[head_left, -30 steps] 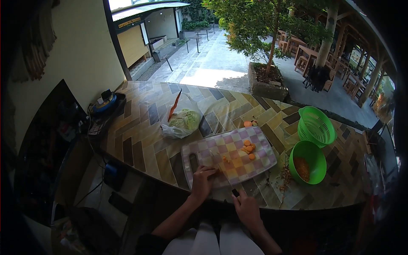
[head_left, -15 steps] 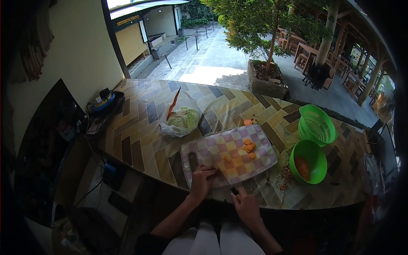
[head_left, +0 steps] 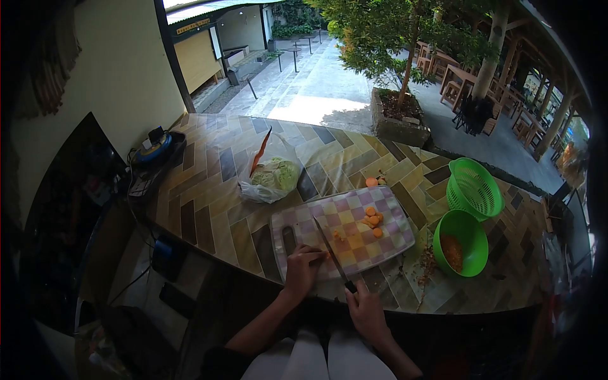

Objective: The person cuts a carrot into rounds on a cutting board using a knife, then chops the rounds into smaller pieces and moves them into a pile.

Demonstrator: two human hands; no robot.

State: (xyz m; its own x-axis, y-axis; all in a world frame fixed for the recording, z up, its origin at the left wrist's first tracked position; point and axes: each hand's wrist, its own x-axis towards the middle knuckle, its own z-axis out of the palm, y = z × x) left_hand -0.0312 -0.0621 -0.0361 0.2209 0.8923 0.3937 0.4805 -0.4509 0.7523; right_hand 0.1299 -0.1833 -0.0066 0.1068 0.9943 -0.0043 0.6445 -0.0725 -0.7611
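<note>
A checkered cutting board (head_left: 396, 212) lies near the front edge of the table. My right hand (head_left: 366, 309) grips the black handle of a knife (head_left: 330, 249), whose blade slants up and left over the board. Close to the blade, the fingers of my left hand (head_left: 302, 269) are pressed together on a small orange piece of carrot (head_left: 325, 255), mostly hidden by them. Several cut carrot slices (head_left: 371, 218) are grouped toward the right side of the board. Smaller carrot bits (head_left: 338, 235) lie just right of the blade.
Behind the board, a plastic bag with a cabbage (head_left: 277, 176) and a carrot (head_left: 259, 155) rests on the tiled table (head_left: 234, 218). At right stand a green bowl (head_left: 472, 263) with orange-brown contents and a green colander (head_left: 474, 190). Carrot ends (head_left: 372, 182) lie beyond the board.
The knife's blade now shows plainly beside my left fingers, where earlier it was barely visible. Both hands stay in nearly the same place, and the view has shifted slightly.
</note>
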